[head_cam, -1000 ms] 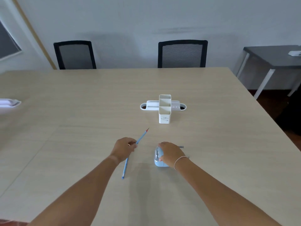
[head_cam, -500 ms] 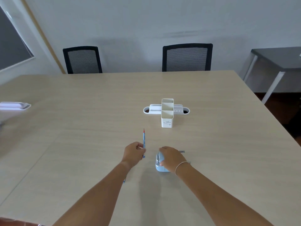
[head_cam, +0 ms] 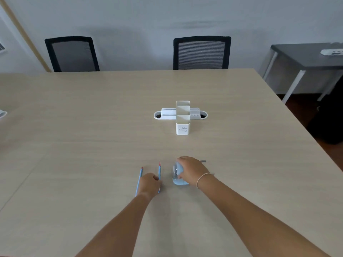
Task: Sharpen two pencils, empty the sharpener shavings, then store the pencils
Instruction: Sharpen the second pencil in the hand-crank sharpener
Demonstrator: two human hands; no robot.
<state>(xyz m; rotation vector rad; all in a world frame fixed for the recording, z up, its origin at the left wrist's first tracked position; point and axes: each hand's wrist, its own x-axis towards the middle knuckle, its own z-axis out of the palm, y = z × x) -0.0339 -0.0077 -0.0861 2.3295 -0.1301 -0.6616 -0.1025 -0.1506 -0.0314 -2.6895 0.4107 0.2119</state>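
Note:
Two blue pencils with red tips are on the wooden table (head_cam: 92, 145). One pencil (head_cam: 139, 179) lies just left of my left hand (head_cam: 150, 184). The other pencil (head_cam: 159, 169) points straight away from me, and my left hand's fingers are closed on its middle. A little to its right is the light blue sharpener (head_cam: 176, 176), with my right hand (head_cam: 192, 171) resting over its top and gripping it. Its grey crank handle (head_cam: 203, 161) sticks out behind the hand. The white pencil organizer (head_cam: 182, 125) stands further back, at the table's middle.
Two black mesh chairs (head_cam: 202, 52) stand at the table's far edge. A dark side table (head_cam: 306, 56) is at the back right. A white object (head_cam: 2, 114) shows at the left border. The table's right edge runs diagonally past the organizer.
My left hand has turned the held pencil from slanting right to pointing straight away and shifted it toward the sharpener. The second pencil now shows fully. My right hand stays on the sharpener.

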